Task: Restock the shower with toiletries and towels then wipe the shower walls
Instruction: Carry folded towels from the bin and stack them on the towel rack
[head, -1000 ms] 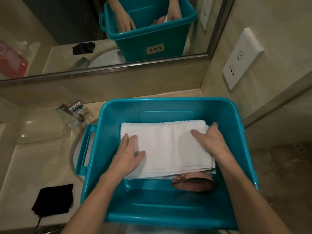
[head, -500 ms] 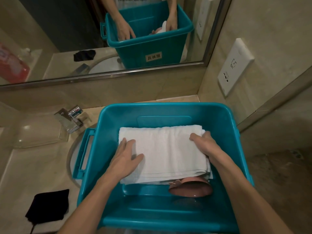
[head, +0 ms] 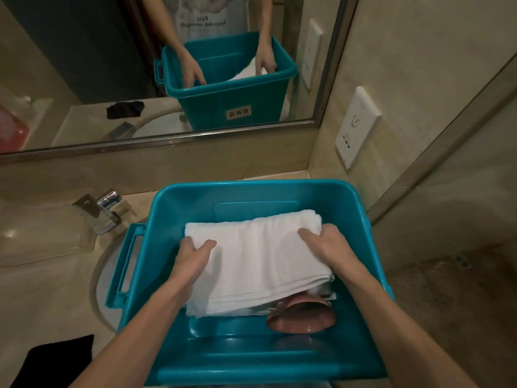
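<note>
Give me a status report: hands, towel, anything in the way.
Left hand grips towel left edge, right hand grips right edge. Towel folded, inside bin. Pink item partly under towel; nothing on top.

Our left hand (head: 193, 257) and right hand (head: 326, 247) grip the folded white towel (head: 260, 259) between them inside the teal bin (head: 167, 219); a pink container (head: 303, 320) lies just nearer than our right hand.

A chrome faucet (head: 98, 211) stands beyond a black cloth (head: 56, 362), below the mirror (head: 70, 79).
</note>
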Available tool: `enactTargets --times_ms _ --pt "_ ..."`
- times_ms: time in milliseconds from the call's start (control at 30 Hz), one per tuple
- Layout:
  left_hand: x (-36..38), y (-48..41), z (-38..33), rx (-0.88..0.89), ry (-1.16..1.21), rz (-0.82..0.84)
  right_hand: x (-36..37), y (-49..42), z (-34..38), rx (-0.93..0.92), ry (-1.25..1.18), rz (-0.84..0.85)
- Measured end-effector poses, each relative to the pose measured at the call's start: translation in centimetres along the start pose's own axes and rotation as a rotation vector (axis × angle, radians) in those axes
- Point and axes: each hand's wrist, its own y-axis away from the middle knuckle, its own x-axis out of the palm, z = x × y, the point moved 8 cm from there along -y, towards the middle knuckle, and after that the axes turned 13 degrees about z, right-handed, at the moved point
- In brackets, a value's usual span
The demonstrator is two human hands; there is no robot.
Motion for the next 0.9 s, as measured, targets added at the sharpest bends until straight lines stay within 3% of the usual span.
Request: enactTargets --times_ms 233,467,900 --pt "0.4 -2.1 2.2 -0.117 0.103 0.057 -4.8 4.1 4.0 -0.117 0.248 -0.273" --pt "0.3 -2.9 2.5 -0.165 0.127 0.02 -3.5 4.5 2.5 -0.059 0.2 -0.168" --pt "1.0 -3.0 1.9 -0.207 0.199 0.223 -3.1 3.9 3.0 -0.063 0.256 -0.181"
